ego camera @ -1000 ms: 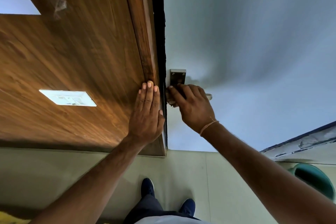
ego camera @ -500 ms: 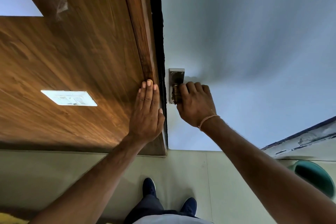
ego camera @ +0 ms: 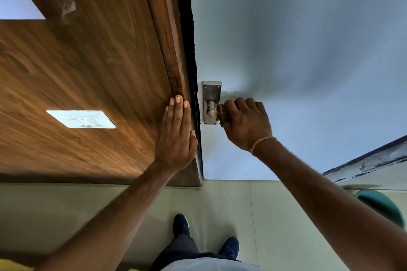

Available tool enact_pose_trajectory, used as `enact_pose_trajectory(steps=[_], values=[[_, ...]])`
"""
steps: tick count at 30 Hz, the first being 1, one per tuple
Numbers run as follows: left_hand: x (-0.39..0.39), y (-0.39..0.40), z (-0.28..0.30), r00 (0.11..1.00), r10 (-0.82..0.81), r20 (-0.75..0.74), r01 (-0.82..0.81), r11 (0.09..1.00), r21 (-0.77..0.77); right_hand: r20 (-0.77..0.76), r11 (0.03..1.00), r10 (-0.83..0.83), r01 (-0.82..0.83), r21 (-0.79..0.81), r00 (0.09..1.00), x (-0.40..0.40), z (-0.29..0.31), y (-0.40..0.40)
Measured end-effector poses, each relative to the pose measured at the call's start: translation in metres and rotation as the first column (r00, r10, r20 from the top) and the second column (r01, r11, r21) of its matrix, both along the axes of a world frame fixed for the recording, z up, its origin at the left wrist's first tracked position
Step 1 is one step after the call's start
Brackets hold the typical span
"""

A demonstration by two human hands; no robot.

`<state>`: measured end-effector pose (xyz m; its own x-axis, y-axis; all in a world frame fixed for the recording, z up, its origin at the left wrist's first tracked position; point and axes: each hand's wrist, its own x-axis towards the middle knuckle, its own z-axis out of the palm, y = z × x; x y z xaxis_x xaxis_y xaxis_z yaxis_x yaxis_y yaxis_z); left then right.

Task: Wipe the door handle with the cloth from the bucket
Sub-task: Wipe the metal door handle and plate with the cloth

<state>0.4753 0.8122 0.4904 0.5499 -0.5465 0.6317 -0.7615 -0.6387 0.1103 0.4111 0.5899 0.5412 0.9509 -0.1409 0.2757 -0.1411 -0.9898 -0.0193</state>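
Observation:
The metal door handle sits on a grey backplate at the left edge of a pale blue-grey door. My right hand is closed around the lever with a brown cloth bunched between fingers and handle; only a small bit of cloth shows, and the lever's outer part is hidden under the hand. My left hand lies flat, fingers together, on the wooden frame just left of the door gap. A green bucket stands on the floor at the right edge.
A wood-panelled wall with a white switch plate fills the left side. Pale floor tiles run below, with my two dark blue shoes. A worn skirting strip runs at the right.
My right hand has slid rightward along the lever with the cloth, uncovering the backplate and the handle's hub. My left hand has stayed pressed on the frame.

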Motion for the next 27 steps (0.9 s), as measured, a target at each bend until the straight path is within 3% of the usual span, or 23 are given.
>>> enact_pose_trajectory(steps=[8, 14, 18, 21, 27], values=[[0.001, 0.0, -0.001, 1.0, -0.002, 0.011, 0.002, 1.0, -0.003, 0.022, 1.0, -0.007, 0.007, -0.006, 1.0, 0.011, -0.005, 0.031], [0.001, -0.002, -0.002, 1.0, 0.001, 0.01, 0.0, 1.0, -0.013, 0.243, 0.984, 0.159, -0.175, 0.044, 0.957, 0.005, -0.028, 0.007], [0.001, -0.002, -0.002, 1.0, 0.003, 0.007, -0.003, 1.0, -0.01, 0.366, 0.957, 0.28, -0.288, -0.034, 0.888, 0.005, -0.035, 0.008], [0.001, -0.003, -0.002, 1.0, -0.002, 0.005, 0.002, 1.0, -0.012, 0.361, 0.932, 0.362, -0.345, -0.113, 0.859, 0.006, -0.036, 0.008], [-0.001, -0.006, -0.002, 1.0, 0.01, 0.009, -0.01, 1.0, -0.017, 0.305, 0.979, 0.198, -0.204, -0.011, 0.932, -0.001, -0.034, -0.017]])
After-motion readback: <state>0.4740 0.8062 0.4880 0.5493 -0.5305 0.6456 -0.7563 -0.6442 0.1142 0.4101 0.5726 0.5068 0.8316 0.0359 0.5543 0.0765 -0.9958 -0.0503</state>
